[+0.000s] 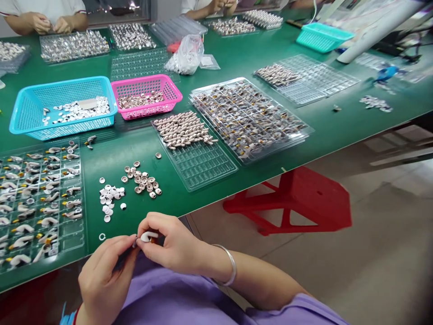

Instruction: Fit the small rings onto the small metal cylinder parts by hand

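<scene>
My right hand (172,241) pinches a small white curved plastic part (148,236) at the near edge of the green table (237,58). My left hand (103,275) is closed on a thin dark tool whose tip meets the part. Just beyond my hands lie a loose pile of small white discs (110,198) and a pile of small brownish caps (142,178). A clear tray (72,234) with several finished white parts sits at the left.
A blue basket (23,117) with white pieces, a pink basket (169,90) with brownish caps, and several clear trays (203,167) of parts cover the table. Other people's hands (50,22) work at the far edge. A red stool (304,198) stands under the table on the right.
</scene>
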### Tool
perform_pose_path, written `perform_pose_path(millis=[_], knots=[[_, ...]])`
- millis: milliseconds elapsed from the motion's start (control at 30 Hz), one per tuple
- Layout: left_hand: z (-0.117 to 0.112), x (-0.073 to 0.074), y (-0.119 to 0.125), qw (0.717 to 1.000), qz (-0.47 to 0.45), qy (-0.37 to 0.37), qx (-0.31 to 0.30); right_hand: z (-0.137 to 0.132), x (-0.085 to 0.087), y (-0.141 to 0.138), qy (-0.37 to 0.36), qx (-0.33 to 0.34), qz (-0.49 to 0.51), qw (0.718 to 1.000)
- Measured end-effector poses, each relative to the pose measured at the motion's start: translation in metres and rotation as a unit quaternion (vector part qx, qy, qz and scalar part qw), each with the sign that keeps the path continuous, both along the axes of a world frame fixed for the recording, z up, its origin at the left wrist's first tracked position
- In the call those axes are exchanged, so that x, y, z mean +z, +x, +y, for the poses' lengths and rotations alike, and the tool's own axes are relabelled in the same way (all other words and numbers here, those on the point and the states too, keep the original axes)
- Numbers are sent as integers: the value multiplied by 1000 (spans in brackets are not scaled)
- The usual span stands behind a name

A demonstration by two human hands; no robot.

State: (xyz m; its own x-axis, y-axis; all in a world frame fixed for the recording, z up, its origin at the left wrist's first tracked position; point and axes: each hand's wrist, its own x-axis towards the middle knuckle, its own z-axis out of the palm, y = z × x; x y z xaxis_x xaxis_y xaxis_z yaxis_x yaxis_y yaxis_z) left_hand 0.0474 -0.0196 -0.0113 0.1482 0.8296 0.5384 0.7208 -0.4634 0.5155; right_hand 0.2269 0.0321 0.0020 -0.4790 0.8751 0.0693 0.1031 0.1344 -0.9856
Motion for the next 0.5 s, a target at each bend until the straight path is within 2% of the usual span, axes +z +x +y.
perform_pose_path(millis=[167,267,367,500], knots=[[-2,0,0,1000,0,9,3,-1,1,-2,-34,-3,12,999],[-3,-1,1,1000,-1,15,3,-3,1,-3,-78,-10,33,996],[-5,-1,0,1000,-13,13,1,-3,2,-4,-158,2,70,985],[-6,-1,-3,999,-33,-6,-4,1,0,-3,-264,49,129,954]])
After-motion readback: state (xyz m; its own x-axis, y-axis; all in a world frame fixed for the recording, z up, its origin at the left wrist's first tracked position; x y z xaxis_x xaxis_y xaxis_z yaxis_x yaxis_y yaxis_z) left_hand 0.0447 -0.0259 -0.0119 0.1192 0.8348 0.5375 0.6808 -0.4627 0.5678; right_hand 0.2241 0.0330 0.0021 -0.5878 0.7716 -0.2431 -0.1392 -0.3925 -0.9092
